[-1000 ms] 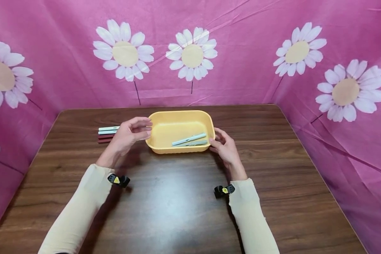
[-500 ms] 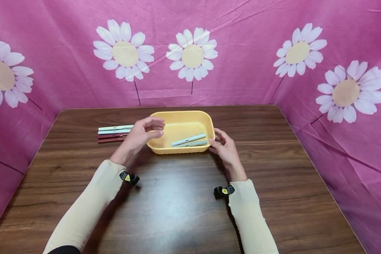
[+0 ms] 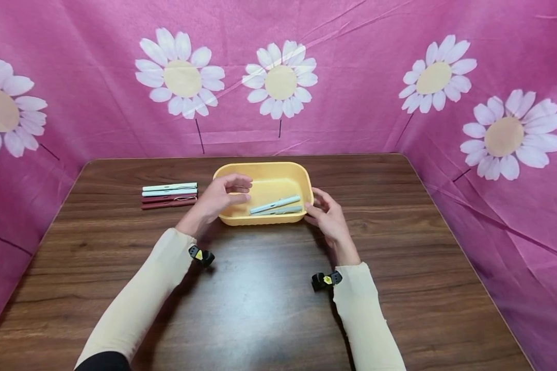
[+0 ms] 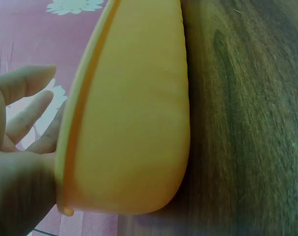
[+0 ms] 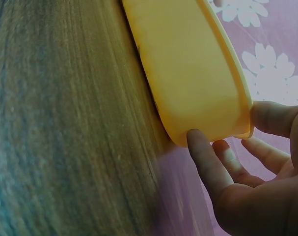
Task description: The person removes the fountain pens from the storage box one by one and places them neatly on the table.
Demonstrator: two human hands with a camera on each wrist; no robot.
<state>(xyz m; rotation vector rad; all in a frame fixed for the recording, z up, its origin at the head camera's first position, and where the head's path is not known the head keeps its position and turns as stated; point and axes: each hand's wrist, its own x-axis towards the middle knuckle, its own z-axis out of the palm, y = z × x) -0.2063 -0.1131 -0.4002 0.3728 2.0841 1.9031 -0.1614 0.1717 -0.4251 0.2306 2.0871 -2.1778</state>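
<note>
A yellow plastic basket [image 3: 264, 220] sits on the brown table. Inside, toward its right front, lie a light blue pen [image 3: 275, 205] and a grey-green pen [image 3: 283, 211]. My left hand [image 3: 224, 193] hovers over the basket's left part, fingers loosely bent and nothing between them; in the left wrist view it shows beyond the rim [image 4: 65, 132]. At the opposite end, my right hand [image 3: 326, 214] holds the basket. The right wrist view has its fingers [image 5: 274, 118] spread from the rim down the outer wall [image 5: 193, 73].
Left of the basket, several capped pens lie side by side: a pale green pen [image 3: 169, 186], a light blue pen [image 3: 169, 192] and dark red pens [image 3: 167, 204]. A pink cloth [image 3: 353, 103] with white flowers stands behind and beside the table [image 3: 250, 299].
My left hand has moved right from the basket's left rim to over its inside, uncovering the pens on the table. My right hand and the basket have stayed almost still.
</note>
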